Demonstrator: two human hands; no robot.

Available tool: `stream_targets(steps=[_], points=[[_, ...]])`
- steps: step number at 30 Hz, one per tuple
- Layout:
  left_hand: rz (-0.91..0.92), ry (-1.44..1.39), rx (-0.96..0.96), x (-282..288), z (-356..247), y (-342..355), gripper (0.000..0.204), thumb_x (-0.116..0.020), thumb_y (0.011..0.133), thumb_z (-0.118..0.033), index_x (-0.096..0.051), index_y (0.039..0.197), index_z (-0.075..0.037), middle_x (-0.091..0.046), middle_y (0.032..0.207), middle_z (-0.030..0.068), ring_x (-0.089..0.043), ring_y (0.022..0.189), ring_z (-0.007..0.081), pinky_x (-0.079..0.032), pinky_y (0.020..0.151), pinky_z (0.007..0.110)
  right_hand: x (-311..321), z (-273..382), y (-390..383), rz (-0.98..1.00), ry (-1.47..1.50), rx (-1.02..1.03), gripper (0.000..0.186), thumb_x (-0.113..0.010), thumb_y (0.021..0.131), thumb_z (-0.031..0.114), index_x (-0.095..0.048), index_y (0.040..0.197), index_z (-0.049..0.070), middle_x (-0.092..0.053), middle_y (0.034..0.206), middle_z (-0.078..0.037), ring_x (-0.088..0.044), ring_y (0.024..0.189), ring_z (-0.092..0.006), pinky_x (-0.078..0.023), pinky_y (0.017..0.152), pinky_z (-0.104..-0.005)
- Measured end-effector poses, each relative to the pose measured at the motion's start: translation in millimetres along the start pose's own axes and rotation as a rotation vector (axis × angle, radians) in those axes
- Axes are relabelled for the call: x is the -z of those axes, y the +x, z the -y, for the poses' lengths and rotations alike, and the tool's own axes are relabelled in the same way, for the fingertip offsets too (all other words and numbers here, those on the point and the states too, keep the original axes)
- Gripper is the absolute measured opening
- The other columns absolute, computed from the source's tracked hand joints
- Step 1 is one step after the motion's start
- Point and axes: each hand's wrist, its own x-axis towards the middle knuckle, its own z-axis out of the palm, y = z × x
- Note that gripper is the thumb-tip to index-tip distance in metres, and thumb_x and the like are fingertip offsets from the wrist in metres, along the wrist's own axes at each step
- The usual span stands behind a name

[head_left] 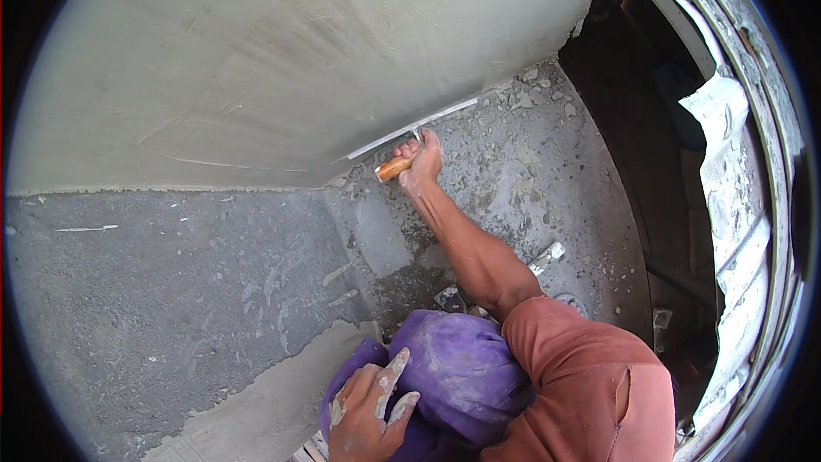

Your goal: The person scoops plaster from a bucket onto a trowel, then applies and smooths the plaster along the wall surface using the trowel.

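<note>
My right hand is wrapped round the wooden handle of a plastering trowel. The trowel's long blade appears edge-on as a thin pale strip along the bottom of the smooth grey plastered wall. Whether its whole face presses on the plaster cannot be seen. Low in the picture, my left hand rests by my purple-clad knee. Its fingers are spread, smeared with dried plaster, and nothing is in them.
Crumbs of plaster litter the grey floor. Beside my right forearm lies a pale, plaster-covered bar. A rough grey surface meets the wall at the left. Past the floor's curved right edge is a dark gap, with crumpled white sheeting beyond.
</note>
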Motion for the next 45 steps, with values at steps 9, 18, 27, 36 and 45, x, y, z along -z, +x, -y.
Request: stream_targets(steps=[9, 18, 27, 36, 45], points=[[0.04, -0.041, 0.108, 6, -2, 8, 0.049, -0.072, 0.088, -0.01, -0.06, 0.134, 0.003, -0.057, 0.086, 0.0131, -0.058, 0.075, 0.0293, -0.048, 0.07, 0.039, -91, -2, -52, 0.058, 0.012, -0.013, 0.013, -0.053, 0.097, 0.012, -0.04, 0.097, 0.016, -0.039, 0.064, -0.002, -0.039, 0.05, -0.015, -0.042, 0.053, -0.0374], [0.013, 0.014, 0.051, 0, 1, 9, 0.05, -0.071, 0.09, -0.014, -0.058, 0.136, 0.001, -0.057, 0.089, 0.0124, -0.059, 0.078, 0.0295, -0.048, 0.073, 0.038, -174, -23, -135, 0.244, -0.155, 0.183, 0.028, -0.057, 0.098, 0.009, -0.035, 0.082, 0.014, -0.04, 0.057, -0.002, -0.041, 0.044, -0.0133, -0.038, 0.043, -0.033], [0.017, -0.022, 0.06, 2, 2, 15, 0.05, -0.07, 0.089, -0.014, -0.059, 0.136, 0.001, -0.056, 0.088, 0.012, -0.059, 0.078, 0.0294, -0.048, 0.073, 0.039, -92, 17, -101, 0.386, -0.121, 0.142, 0.024, -0.059, 0.098, 0.013, -0.039, 0.085, 0.014, -0.042, 0.062, -0.002, -0.041, 0.047, -0.0142, -0.041, 0.048, -0.0344], [0.139, -0.04, 0.254, 2, 0, 11, 0.049, -0.057, 0.101, -0.033, -0.052, 0.146, -0.013, -0.058, 0.143, 0.0135, -0.053, 0.129, 0.0425, -0.039, 0.109, 0.051, -28, 73, 35, 0.043, 0.033, 0.055, 0.014, -0.055, 0.095, 0.016, -0.043, 0.099, 0.012, -0.039, 0.066, -0.002, -0.04, 0.053, -0.0146, -0.043, 0.056, -0.036], [0.098, -0.103, 0.252, 2, -1, 13, 0.046, -0.059, 0.1, -0.025, -0.055, 0.142, -0.008, -0.061, 0.136, 0.0191, -0.057, 0.123, 0.0418, -0.044, 0.104, 0.045, -149, 55, -71, 0.162, -0.191, 0.246, 0.027, -0.054, 0.095, 0.005, -0.031, 0.084, 0.016, -0.038, 0.058, -0.002, -0.038, 0.045, -0.0155, -0.04, 0.045, -0.0349]])
